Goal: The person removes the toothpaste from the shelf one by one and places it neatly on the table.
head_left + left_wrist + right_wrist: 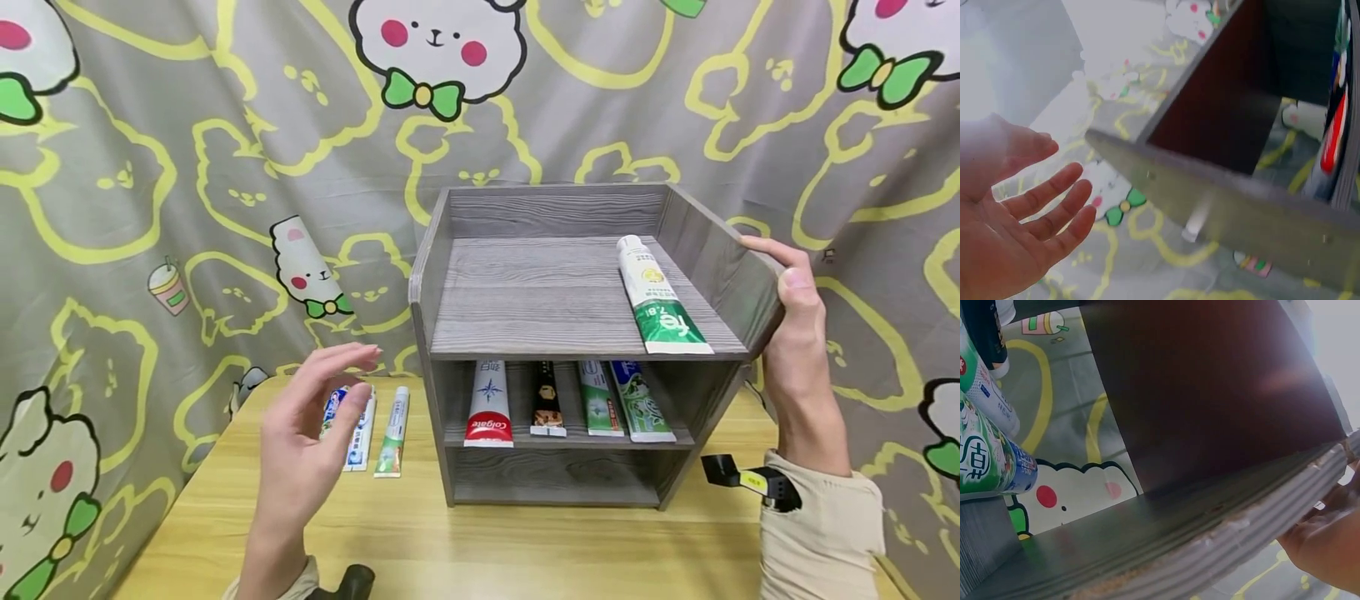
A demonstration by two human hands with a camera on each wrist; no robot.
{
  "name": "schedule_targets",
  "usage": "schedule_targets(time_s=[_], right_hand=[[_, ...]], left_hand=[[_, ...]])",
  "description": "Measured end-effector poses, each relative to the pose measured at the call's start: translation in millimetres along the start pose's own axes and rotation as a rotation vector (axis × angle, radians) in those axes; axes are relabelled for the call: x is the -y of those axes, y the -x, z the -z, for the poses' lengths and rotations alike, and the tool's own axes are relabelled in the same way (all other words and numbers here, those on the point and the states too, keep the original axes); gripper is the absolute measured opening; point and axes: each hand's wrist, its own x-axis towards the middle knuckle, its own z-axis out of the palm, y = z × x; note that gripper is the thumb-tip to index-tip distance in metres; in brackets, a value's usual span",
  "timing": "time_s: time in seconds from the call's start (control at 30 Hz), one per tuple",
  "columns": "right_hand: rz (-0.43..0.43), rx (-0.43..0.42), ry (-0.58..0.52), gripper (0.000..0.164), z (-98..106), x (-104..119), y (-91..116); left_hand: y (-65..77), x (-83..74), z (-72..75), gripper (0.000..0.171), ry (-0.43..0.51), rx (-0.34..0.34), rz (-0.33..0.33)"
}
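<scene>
My left hand (pixel 311 433) hovers in front of toothpaste tubes on the table, fingers loosely bent, thumb apart; in the left wrist view the palm (pixel 1013 250) holds nothing. My right hand (pixel 802 350) rests against the outer right side of a grey wooden shelf (pixel 525 292), one finger along its top edge; its other fingers are partly hidden. A white-and-green toothpaste tube (pixel 656 296) lies on the top board. Along the middle board lie a red-and-white Colgate tube (pixel 489 404), a black tube (pixel 547 404), a green-and-white tube (pixel 600 400) and a blue-and-green tube (pixel 643 404).
Left of the shelf, a slim green-and-white tube (pixel 392 433) lies on the wooden table (pixel 525 554), beside a blue-and-white tube (pixel 362 433) partly covered by my left hand. The lower compartment (pixel 555 477) sits just above the tabletop. A patterned curtain (pixel 300 150) hangs behind.
</scene>
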Motion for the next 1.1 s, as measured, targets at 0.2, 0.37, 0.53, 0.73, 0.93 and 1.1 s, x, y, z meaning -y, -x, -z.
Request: schedule_targets(time_s=[0.2,0.37,0.53,0.73,0.93,1.1], right_hand=[[0.004,-0.005,-0.026,0.048,-1,1,0],[0.016,-0.012,-0.059,0.048,-4,0,-2],[0.006,-0.027,-0.072,0.047,-4,0,-2],[0.011,-0.028,-0.088,0.046,-3,1,-2],[0.008,-0.027,-0.075,0.046,-1,1,0],[0.003,-0.012,-0.069,0.047,-1,0,0]], left_hand=[[-11.5,-10.3,-19.4,0.038,-0.088,0.033,-0.064],[-22.2,-17.0,-33.2,0.035,-0.235,0.053,-0.150],[-30.2,-24.3,-50.5,0.031,-0.224,0.092,-0.212],[-42.0,-27.9,-74.5,0.032,-0.207,0.161,-0.278],[-53.7,-25.9,-96.6,0.034,-0.213,0.289,-0.208],[-62.3,-21.3,-110.2,0.036,-0.266,0.368,-0.146]])
